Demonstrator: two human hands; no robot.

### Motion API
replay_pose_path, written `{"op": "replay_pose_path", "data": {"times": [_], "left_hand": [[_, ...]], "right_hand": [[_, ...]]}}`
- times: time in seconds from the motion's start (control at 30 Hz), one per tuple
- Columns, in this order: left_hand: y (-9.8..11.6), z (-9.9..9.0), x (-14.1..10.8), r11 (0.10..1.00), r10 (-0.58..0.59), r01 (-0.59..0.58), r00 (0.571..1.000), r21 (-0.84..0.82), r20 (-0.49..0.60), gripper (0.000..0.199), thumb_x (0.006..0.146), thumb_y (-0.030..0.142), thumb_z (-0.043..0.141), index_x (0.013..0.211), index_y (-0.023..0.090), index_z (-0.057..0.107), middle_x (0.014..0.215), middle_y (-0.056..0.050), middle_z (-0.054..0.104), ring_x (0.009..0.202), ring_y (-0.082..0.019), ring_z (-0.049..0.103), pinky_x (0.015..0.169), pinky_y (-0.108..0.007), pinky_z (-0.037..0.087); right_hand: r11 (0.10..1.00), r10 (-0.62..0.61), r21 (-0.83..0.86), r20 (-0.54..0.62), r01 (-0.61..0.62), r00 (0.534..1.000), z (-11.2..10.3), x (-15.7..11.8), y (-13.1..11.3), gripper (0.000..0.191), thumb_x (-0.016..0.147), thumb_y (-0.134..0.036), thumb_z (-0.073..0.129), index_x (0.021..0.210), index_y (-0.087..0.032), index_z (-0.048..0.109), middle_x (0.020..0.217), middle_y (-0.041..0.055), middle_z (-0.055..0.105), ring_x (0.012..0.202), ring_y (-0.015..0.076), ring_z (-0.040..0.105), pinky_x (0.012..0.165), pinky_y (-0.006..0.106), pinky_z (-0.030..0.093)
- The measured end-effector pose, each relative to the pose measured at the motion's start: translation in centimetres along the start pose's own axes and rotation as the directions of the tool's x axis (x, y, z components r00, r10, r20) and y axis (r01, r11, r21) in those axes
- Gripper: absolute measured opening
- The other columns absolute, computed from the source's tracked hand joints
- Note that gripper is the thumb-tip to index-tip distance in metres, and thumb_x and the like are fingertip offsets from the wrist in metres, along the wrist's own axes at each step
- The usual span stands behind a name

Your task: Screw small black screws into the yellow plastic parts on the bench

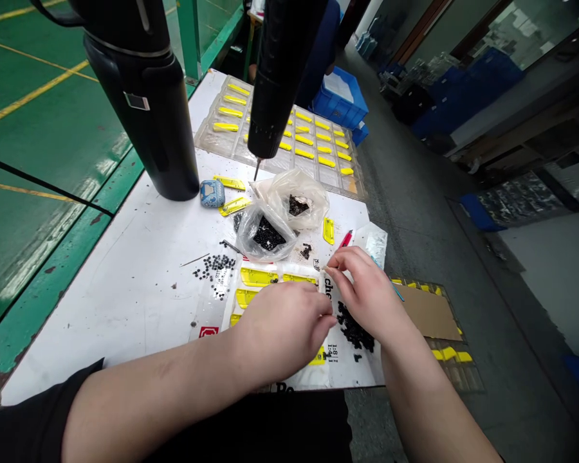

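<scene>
My left hand (289,321) is closed over a sheet of printed paper (332,334), its fingers curled down and whatever they hold hidden. Under and beside it lie several yellow plastic pieces (258,277) in rows. My right hand (364,286) is closed in a pinch at the paper's upper right; what sits between thumb and finger is too small to make out. A pile of small black parts (354,331) lies just below that hand. A thin blue stick (398,293) shows behind its wrist, and a red-handled tool (346,239) lies beyond its fingers.
Two clear bags of black bits (269,233) stand mid-table beneath a hanging black screwdriver (273,96). Small black discs (217,267) are scattered to the left. A tall black bottle (147,122), a blue case (212,193) and a tray of yellow pieces (311,164) stand farther back.
</scene>
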State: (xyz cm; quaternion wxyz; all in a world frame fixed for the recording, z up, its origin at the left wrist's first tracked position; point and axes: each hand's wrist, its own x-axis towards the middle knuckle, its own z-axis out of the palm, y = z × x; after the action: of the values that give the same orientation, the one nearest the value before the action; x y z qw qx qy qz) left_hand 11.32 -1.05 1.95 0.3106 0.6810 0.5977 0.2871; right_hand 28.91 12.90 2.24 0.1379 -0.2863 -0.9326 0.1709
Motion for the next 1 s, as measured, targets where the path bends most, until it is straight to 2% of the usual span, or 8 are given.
{"op": "replay_pose_path", "data": {"times": [0.1,0.2,0.27,0.33,0.5,0.73,0.87,1.0], "left_hand": [[0.0,-0.6,0.2,0.883,-0.186,0.181,0.982,-0.434,0.031,0.032,0.107,0.044,0.061,0.088,0.02,0.069,0.082,0.001,0.068,0.077,-0.016,0.06,0.069,-0.031,0.041],[0.2,-0.5,0.4,0.521,-0.17,0.297,0.955,-0.801,0.243,0.051,0.104,0.066,0.061,0.084,0.019,0.057,0.073,0.004,0.055,0.064,-0.011,0.043,0.058,-0.026,0.032],[0.4,-0.3,0.3,0.286,-0.092,0.396,0.918,-0.872,0.387,0.054,0.098,0.07,0.067,0.086,0.02,0.053,0.071,0.006,0.051,0.059,-0.009,0.035,0.054,-0.024,0.026],[0.7,-0.1,0.2,0.204,-0.058,0.453,0.891,-0.868,0.451,0.052,0.093,0.067,0.075,0.087,0.019,0.053,0.07,0.006,0.049,0.059,-0.007,0.033,0.053,-0.024,0.024],[0.7,0.1,0.1,0.323,-0.112,0.4,0.916,-0.858,0.385,0.049,0.093,0.062,0.076,0.086,0.018,0.055,0.07,0.007,0.046,0.061,-0.008,0.034,0.055,-0.024,0.024],[0.1,0.5,0.2,0.534,-0.127,0.28,0.959,-0.798,0.252,0.051,0.1,0.065,0.07,0.088,0.016,0.061,0.079,0.004,0.054,0.074,-0.011,0.044,0.067,-0.025,0.036],[0.9,0.0,0.1,0.668,-0.165,0.269,0.963,-0.694,0.215,0.042,0.107,0.056,0.061,0.089,0.018,0.064,0.08,0.004,0.056,0.075,-0.012,0.048,0.067,-0.026,0.039],[1.6,-0.4,-0.1,0.823,-0.109,0.182,0.98,-0.538,0.165,0.035,0.111,0.045,0.057,0.088,0.02,0.066,0.083,0.004,0.062,0.078,-0.012,0.054,0.072,-0.026,0.043]], "right_hand": [[0.992,-0.116,0.027,-0.226,0.125,0.967,-1.0,-2.6,-1.8,0.013,0.111,-0.013,0.06,0.114,-0.026,0.06,0.116,0.0058,0.064,0.11,0.0242,0.065,0.098,0.041,0.053],[0.962,-0.266,-0.031,-0.326,0.271,0.907,-1.3,-5.3,-3.1,0.03,0.104,-0.003,0.063,0.124,-0.026,0.062,0.117,0.0064,0.064,0.106,0.0236,0.065,0.095,0.042,0.055],[0.935,-0.347,-0.052,-0.324,0.35,0.88,-1.2,-6.7,-3.4,0.039,0.1,0.003,0.064,0.129,-0.023,0.064,0.12,0.0081,0.063,0.107,0.0241,0.065,0.093,0.044,0.056],[0.918,-0.385,-0.041,-0.326,0.394,0.863,-0.9,-7.6,-3.4,0.043,0.098,0.005,0.064,0.132,-0.021,0.065,0.124,0.0099,0.064,0.109,0.0253,0.065,0.092,0.046,0.057],[0.939,-0.313,0.019,-0.368,0.344,0.875,-0.1,-8.3,-3.3,0.051,0.099,0.003,0.07,0.143,-0.024,0.065,0.123,0.0101,0.066,0.108,0.0255,0.066,0.089,0.046,0.059],[0.97,-0.102,0.16,-0.409,0.181,0.907,0.5,-8.1,-4.7,0.039,0.103,-0.006,0.076,0.136,-0.025,0.071,0.119,0.008,0.072,0.107,0.0232,0.07,0.09,0.04,0.062],[0.963,-0.03,0.232,-0.411,0.137,0.911,0.5,-8.5,-4.7,0.034,0.103,-0.003,0.077,0.13,-0.024,0.075,0.116,0.0058,0.074,0.104,0.0201,0.071,0.09,0.035,0.062],[0.934,-0.002,0.332,-0.36,0.13,0.933,0.2,-9.4,-4.4,0.033,0.103,-0.002,0.076,0.129,-0.022,0.076,0.117,0.0061,0.073,0.106,0.0188,0.071,0.091,0.032,0.062]]}}
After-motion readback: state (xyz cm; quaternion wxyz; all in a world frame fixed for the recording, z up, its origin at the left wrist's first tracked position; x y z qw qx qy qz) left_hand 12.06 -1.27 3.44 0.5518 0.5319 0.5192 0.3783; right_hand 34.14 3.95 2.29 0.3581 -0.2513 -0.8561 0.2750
